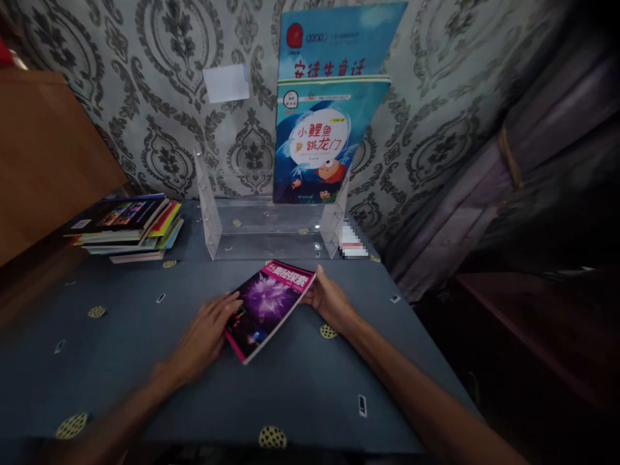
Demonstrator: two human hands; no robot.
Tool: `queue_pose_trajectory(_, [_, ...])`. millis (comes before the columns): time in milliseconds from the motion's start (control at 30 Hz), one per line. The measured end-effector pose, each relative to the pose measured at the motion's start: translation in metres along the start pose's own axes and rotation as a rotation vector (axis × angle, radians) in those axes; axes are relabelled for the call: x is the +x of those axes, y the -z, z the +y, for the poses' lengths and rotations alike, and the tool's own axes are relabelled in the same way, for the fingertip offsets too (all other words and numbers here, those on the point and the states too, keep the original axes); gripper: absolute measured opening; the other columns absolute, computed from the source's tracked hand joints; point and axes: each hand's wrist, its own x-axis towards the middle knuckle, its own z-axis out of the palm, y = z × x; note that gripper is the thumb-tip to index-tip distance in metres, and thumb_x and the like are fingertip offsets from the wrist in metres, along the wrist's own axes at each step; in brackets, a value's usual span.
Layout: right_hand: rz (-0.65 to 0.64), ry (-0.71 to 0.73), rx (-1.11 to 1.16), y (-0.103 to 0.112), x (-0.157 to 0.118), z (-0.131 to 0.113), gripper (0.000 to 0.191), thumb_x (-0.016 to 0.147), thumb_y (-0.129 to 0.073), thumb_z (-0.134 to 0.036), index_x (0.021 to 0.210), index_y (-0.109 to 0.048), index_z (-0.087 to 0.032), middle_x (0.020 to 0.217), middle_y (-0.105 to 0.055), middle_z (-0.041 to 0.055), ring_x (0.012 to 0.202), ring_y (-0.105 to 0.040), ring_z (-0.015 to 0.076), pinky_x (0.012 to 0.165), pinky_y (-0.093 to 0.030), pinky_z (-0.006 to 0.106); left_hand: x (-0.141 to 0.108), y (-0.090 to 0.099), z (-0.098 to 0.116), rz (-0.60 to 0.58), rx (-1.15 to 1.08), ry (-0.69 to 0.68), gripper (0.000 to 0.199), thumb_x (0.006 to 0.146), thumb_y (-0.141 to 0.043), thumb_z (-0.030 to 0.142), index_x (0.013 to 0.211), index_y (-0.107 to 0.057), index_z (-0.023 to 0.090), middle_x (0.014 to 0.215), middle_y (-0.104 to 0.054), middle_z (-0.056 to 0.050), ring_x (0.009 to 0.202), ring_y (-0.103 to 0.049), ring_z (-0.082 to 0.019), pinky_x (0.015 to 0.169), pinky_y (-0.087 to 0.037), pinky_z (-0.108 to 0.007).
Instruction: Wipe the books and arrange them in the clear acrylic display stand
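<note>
1. One pink and black book (268, 307) is in front of the clear stand (209, 216).
2. The right hand (332, 302) pinches its corner.
3. The left hand (208, 326) touches its left side; I can't tell if it pinches.

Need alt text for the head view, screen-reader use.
Two bare hands, left and right, hold a purple-and-black book over a blue-grey table. Behind it, a clear rack holds two blue books; a book stack lies to the left.

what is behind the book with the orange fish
A blue book shows above the orange-fish book; its lower part, and anything else behind, is hidden.
</note>
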Motion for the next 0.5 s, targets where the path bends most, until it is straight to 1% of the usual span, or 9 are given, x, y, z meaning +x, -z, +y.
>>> queue_pose_trajectory(67, [0.023, -0.036, 0.089, 0.008, 0.002, -0.006, 0.061, 0.093, -0.04, -0.074, 0.1, -0.068, -0.02, 0.091, -0.077, 0.0101, 0.087, -0.074, 0.0229, 0.08, -0.058, 0.037, 0.002, -0.006, 0.019, -0.032, 0.126, -0.065, 0.058, 0.088, -0.046, 0.007, 0.143, -0.047, 0.025, 0.154, -0.048, -0.011, 0.142, -0.045, -0.029, 0.112, -0.045, -0.052])
queue_pose_trajectory(133, [0.059, -0.031, 0.144, 0.014, 0.003, -0.009, 0.054, 0.095, -0.043, -0.069, 0.1, -0.068, -0.021, 0.09, -0.077, 0.0077, 0.081, -0.073, 0.0192, 0.077, -0.057, 0.032, 0.005, -0.011, 0.038, -0.051, 0.158, -0.113, 0.055, 0.091, -0.05, 0.012, 0.144, -0.044, 0.025, 0.155, -0.046, -0.012, 0.142, -0.046, -0.029, 0.11, -0.048, -0.049])
queue_pose_trajectory(167, [0.077, -0.024, 0.155, 0.016, 0.003, -0.01, 0.048, 0.093, -0.051, -0.066, 0.1, -0.068, -0.022, 0.088, -0.076, 0.0062, 0.079, -0.072, 0.0175, 0.075, -0.056, 0.03, 0.006, -0.012, 0.048, -0.067, 0.141, -0.142, 0.053, 0.093, -0.051, 0.015, 0.145, -0.043, 0.025, 0.155, -0.046, -0.012, 0.141, -0.046, -0.028, 0.109, -0.05, -0.047])
queue_pose_trajectory(233, [0.116, 0.0, 0.14, 0.017, 0.003, -0.008, 0.037, 0.085, -0.069, -0.054, 0.103, -0.069, -0.022, 0.086, -0.075, 0.0033, 0.076, -0.069, 0.0154, 0.071, -0.054, 0.026, 0.01, -0.012, 0.066, -0.115, 0.08, -0.203, 0.05, 0.094, -0.053, 0.017, 0.142, -0.044, 0.024, 0.152, -0.049, -0.012, 0.139, -0.049, -0.027, 0.107, -0.052, -0.045])
queue_pose_trajectory(300, [0.148, 0.041, 0.083, 0.017, 0.002, -0.004, 0.04, 0.075, -0.081, -0.04, 0.109, -0.068, -0.022, 0.086, -0.074, 0.0009, 0.074, -0.067, 0.0151, 0.069, -0.052, 0.026, 0.015, -0.01, 0.08, -0.167, 0.018, -0.251, 0.043, 0.095, -0.053, 0.017, 0.137, -0.047, 0.024, 0.148, -0.054, -0.01, 0.134, -0.054, -0.025, 0.105, -0.054, -0.043])
queue_pose_trajectory(367, [0.167, 0.093, 0.006, 0.016, 0.001, 0.001, 0.049, 0.068, -0.085, -0.031, 0.113, -0.066, -0.024, 0.085, -0.072, -0.0014, 0.073, -0.065, 0.0148, 0.068, -0.05, 0.026, 0.023, -0.008, 0.087, -0.191, -0.041, -0.291, 0.036, 0.096, -0.051, 0.017, 0.131, -0.05, 0.023, 0.142, -0.059, -0.009, 0.127, -0.059, -0.022, 0.102, -0.056, -0.04])
queue_pose_trajectory(400, [0.164, 0.116, -0.038, 0.015, 0.001, 0.003, 0.052, 0.067, -0.084, -0.029, 0.115, -0.065, -0.025, 0.085, -0.071, -0.0023, 0.073, -0.065, 0.0145, 0.068, -0.05, 0.026, 0.028, -0.007, 0.087, -0.187, -0.066, -0.304, 0.033, 0.098, -0.049, 0.017, 0.13, -0.051, 0.022, 0.138, -0.061, -0.009, 0.123, -0.062, -0.021, 0.1, -0.056, -0.037])
queue_pose_trajectory(467, [0.147, 0.16, -0.143, 0.015, 0.002, 0.005, 0.054, 0.067, -0.08, -0.027, 0.118, -0.062, -0.025, 0.083, -0.069, -0.0035, 0.072, -0.064, 0.014, 0.068, -0.048, 0.026, 0.039, -0.007, 0.079, -0.149, -0.085, -0.308, 0.027, 0.1, -0.046, 0.018, 0.126, -0.053, 0.022, 0.127, -0.066, -0.008, 0.114, -0.065, -0.019, 0.096, -0.057, -0.034])
queue_pose_trajectory(500, [0.139, 0.181, -0.207, 0.016, 0.002, 0.006, 0.054, 0.068, -0.078, -0.026, 0.119, -0.061, -0.024, 0.081, -0.068, -0.0039, 0.071, -0.063, 0.0138, 0.068, -0.048, 0.026, 0.045, -0.009, 0.073, -0.122, -0.068, -0.286, 0.025, 0.101, -0.043, 0.018, 0.124, -0.054, 0.022, 0.122, -0.068, -0.007, 0.11, -0.066, -0.019, 0.094, -0.058, -0.034])
